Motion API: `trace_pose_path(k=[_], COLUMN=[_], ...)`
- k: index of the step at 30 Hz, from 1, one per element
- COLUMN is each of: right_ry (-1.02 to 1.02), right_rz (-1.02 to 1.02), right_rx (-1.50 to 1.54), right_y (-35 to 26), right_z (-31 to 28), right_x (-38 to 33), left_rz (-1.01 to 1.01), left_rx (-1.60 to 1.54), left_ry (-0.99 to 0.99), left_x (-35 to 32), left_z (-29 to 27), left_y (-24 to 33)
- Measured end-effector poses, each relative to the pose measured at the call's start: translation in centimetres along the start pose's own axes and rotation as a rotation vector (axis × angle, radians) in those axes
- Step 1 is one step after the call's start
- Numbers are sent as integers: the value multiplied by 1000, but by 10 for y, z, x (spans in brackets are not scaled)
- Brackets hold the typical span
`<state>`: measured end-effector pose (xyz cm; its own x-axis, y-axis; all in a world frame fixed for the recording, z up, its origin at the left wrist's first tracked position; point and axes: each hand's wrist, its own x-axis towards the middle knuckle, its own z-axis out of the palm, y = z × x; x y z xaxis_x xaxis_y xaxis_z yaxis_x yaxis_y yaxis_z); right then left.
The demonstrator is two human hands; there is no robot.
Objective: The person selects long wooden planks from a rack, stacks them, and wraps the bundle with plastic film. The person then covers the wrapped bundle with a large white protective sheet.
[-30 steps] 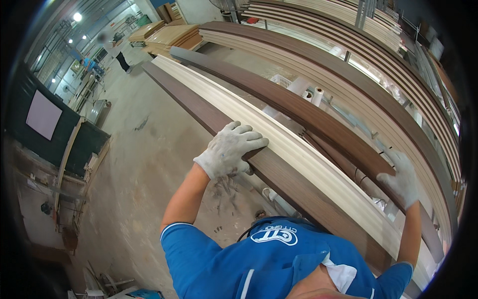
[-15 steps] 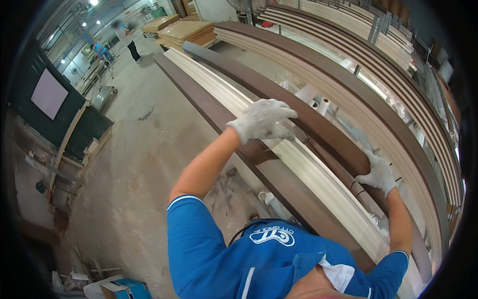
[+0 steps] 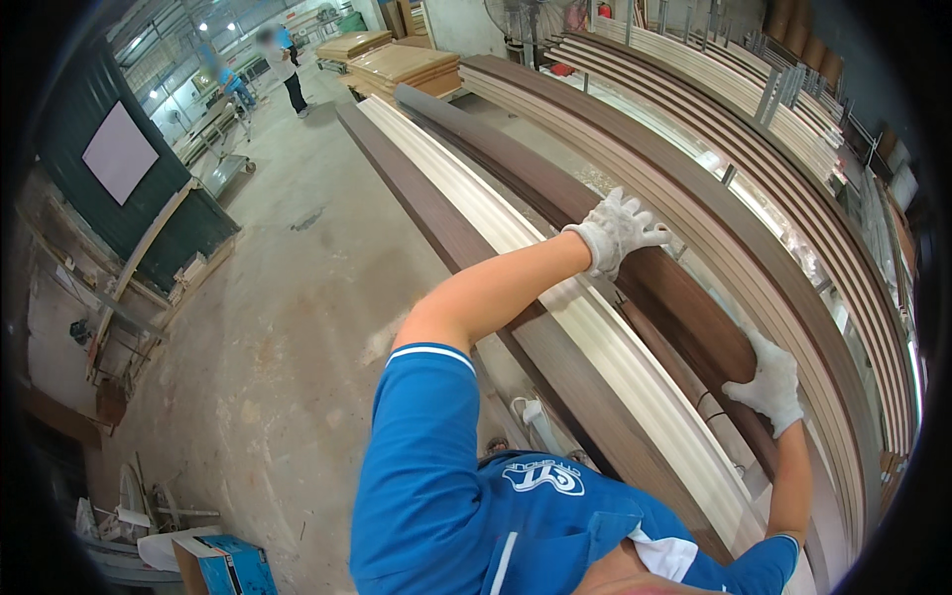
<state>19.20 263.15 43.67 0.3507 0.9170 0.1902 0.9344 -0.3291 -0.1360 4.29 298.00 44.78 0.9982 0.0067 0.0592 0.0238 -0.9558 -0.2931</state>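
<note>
In the head view, a long dark brown flat board [image 3: 684, 312] runs from the far left toward the near right, in front of the person and on their right side. The left hand [image 3: 620, 235], in a pale grey knitted glove, reaches across the other boards to it; its fingers are spread wide over the board's right edge, about midway along. The right hand [image 3: 769, 385], gloved alike, is at the same edge nearer the body, its thumb laid over the top face; how firmly it closes there I cannot tell.

Just left of that board lies a long cream board with lengthwise grooves [image 3: 620, 367], and left again, beside it, a long flat greyish-brown board [image 3: 585, 389]. The left forearm, below a blue short sleeve with white trim [image 3: 426, 436], passes above both.

To the right stands a long stack of pale strips topped in dark brown [image 3: 635, 167], with a striped brown-and-pale stack of slats [image 3: 793, 174] farther right. At the far left are yellowish-brown flat panels [image 3: 397, 69] and people on the grey concrete floor [image 3: 268, 347]. A blue cardboard box [image 3: 238, 567] sits at the near left.
</note>
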Motion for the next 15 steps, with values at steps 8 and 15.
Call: trace_pose_path(k=[8, 15], right_ry=[151, 278], right_rz=[-30, -48], right_rx=[-165, -316], right_y=[-11, -23], right_z=[-68, -111], right_x=[-23, -38], left_rz=[43, 18], left_rx=[-93, -116], left_ry=[143, 554], left_x=[17, 3], left_z=[-22, -54], left_y=[-10, -13])
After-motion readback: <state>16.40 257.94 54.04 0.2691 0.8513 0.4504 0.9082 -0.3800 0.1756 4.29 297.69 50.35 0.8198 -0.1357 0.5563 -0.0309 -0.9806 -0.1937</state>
